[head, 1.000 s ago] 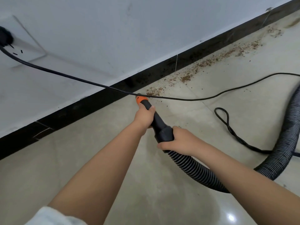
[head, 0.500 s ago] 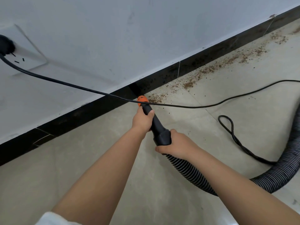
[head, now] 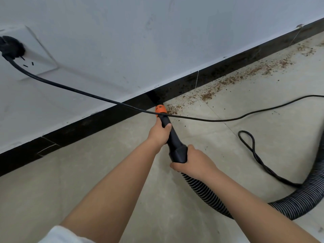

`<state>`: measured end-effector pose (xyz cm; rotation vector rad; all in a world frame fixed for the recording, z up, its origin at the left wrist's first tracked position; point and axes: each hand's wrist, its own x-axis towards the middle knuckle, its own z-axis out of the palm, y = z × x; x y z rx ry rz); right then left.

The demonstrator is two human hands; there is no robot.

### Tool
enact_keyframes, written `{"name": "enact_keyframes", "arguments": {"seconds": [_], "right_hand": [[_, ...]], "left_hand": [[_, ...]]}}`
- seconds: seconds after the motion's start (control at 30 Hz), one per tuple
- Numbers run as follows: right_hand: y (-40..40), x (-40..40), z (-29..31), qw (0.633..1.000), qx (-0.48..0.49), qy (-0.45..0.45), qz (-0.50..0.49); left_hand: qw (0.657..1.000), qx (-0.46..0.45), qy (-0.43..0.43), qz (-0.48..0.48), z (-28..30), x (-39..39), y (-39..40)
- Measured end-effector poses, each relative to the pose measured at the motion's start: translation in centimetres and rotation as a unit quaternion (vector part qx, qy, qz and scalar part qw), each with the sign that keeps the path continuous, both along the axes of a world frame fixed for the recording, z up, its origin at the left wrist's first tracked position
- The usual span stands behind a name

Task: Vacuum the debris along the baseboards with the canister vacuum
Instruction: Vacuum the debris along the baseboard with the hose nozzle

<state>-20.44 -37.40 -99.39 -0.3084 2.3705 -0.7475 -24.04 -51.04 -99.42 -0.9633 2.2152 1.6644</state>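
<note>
Sleeve [head: 64,235] cloth, white, shows at the bottom edge on the left forearm. Both bare arms reach forward over the pale tiled floor [head: 52,190]. The right hand [head: 194,161] is nearer: its fingers wrap the wide black collar where the ribbed grey hose [head: 206,195] joins the nozzle [head: 172,137]. From there the hose runs back to the right, bends on the floor and leaves the picture at the right edge. The left hand [head: 158,134] sits further up the nozzle, clasped round its slim black shaft with the thumb lying across the top.

Beyond the left hand the nozzle ends in an orange tip [head: 160,108], which points at the foot of the black baseboard [head: 98,120] (whether it touches the floor cannot be told). Just right of the tip the brown debris [head: 206,96] begins, a scattered band of crumbs running along the baseboard toward the upper right corner, thicker in some patches.

A black power cord [head: 75,89] crosses in front of the orange tip, hanging in a long curve from a plug [head: 10,47] seated in a white wall socket [head: 36,55] at the upper left, then trailing away to the right edge. A second loop of cord [head: 249,142] lies on the floor near the hose. Behind it all stands the grey-white wall [head: 157,41].
</note>
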Motion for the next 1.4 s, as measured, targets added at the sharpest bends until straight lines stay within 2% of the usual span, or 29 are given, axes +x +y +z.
{"name": "enact_keyframes", "arguments": {"seconds": [0.53, 0.93, 1.13, 1.3, 1.4], "right_hand": [[0.9, -1.5, -0.8, 0.999, 0.017, 0.014, -0.048], [2.0, -3.2, -1.2, 0.996, 0.007, 0.016, -0.084], [2.0, -2.1, -0.8, 0.994, -0.013, 0.03, -0.106], [2.5, 0.4, 0.1, 0.995, -0.047, 0.031, -0.084], [2.5, 1.9, 1.1, 0.998, -0.047, 0.022, -0.027]], "left_hand": [[0.999, 0.019, 0.026, -0.006, -0.3, -2.5, 1.9], [0.999, -0.025, 0.034, -0.031, -0.3, -4.6, 4.1], [0.998, -0.022, 0.058, -0.01, 0.3, -3.4, 4.2], [0.996, 0.007, 0.081, 0.03, 0.9, -0.2, 3.9], [0.993, 0.025, 0.089, 0.07, 1.7, 2.6, 3.2]]}}
